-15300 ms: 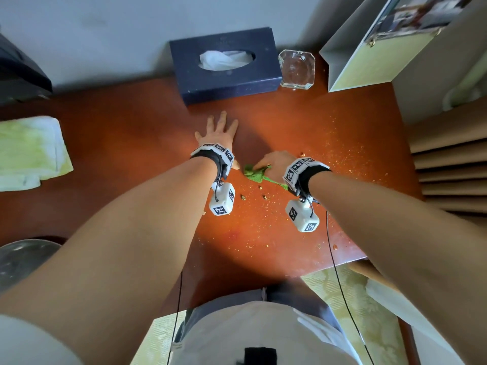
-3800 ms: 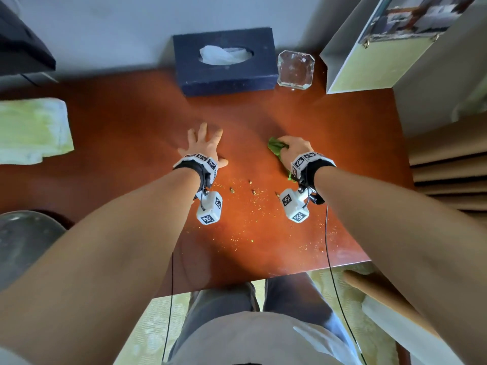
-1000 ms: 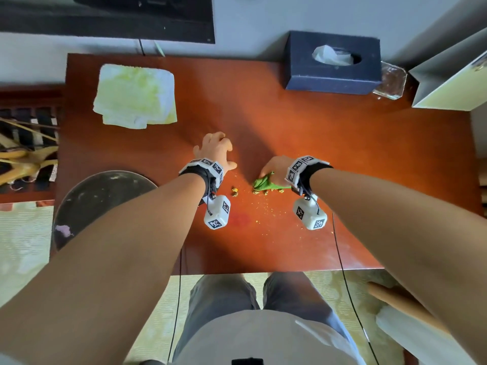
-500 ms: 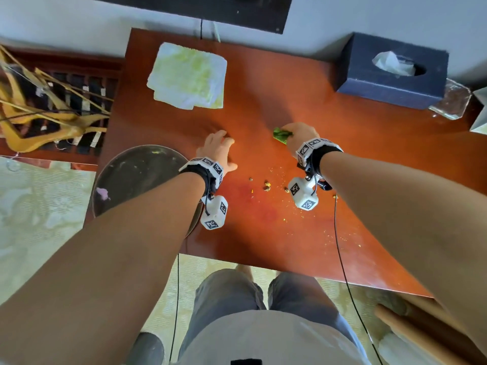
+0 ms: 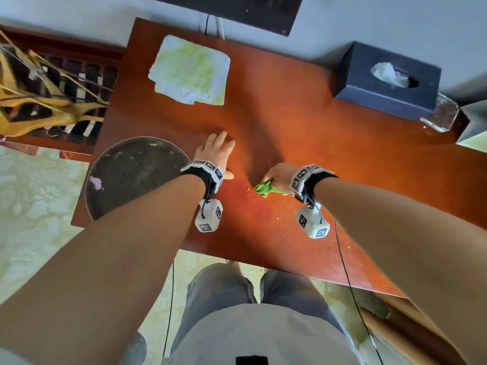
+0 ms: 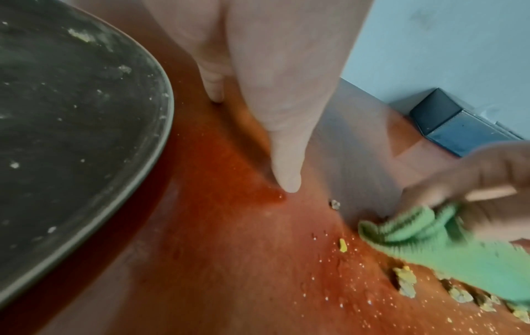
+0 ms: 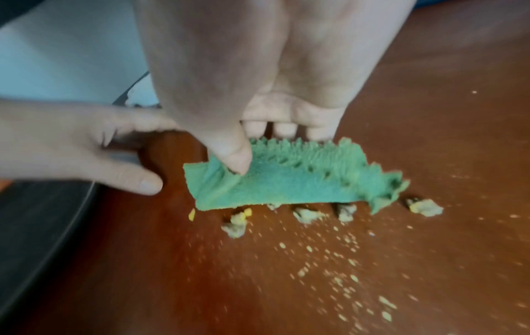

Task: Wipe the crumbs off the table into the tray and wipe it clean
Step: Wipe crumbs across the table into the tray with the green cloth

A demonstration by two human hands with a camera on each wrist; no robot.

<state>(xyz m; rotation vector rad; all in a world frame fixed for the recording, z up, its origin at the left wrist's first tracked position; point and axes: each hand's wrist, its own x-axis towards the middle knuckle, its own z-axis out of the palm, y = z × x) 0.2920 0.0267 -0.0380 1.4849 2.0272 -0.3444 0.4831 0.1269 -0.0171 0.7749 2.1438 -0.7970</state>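
Observation:
My right hand (image 5: 279, 175) pinches a small green cloth (image 5: 264, 187) between thumb and fingers and presses it on the red-brown table (image 5: 329, 143). In the right wrist view, several lumps of crumbs (image 7: 308, 214) lie along the green cloth's (image 7: 286, 181) near edge, with fine yellow specks beyond. My left hand (image 5: 216, 151) lies flat on the table with straight fingers, just left of the cloth. Beside it, the dark round tray (image 5: 131, 175) overhangs the table's left edge. The left wrist view shows the tray's rim (image 6: 169, 108) and the green cloth (image 6: 430, 244) with crumbs (image 6: 404, 281).
A folded white and yellow towel (image 5: 189, 69) lies at the back left of the table. A dark blue tissue box (image 5: 387, 83) and a glass dish (image 5: 440, 114) stand at the back right by the wall. A wooden rack (image 5: 39, 106) stands left of the table.
My right hand has dragged the green cloth toward the table's near edge and a little left, pushing crumbs ahead of it. The left hand stays beside the tray, its fingers now straighter.

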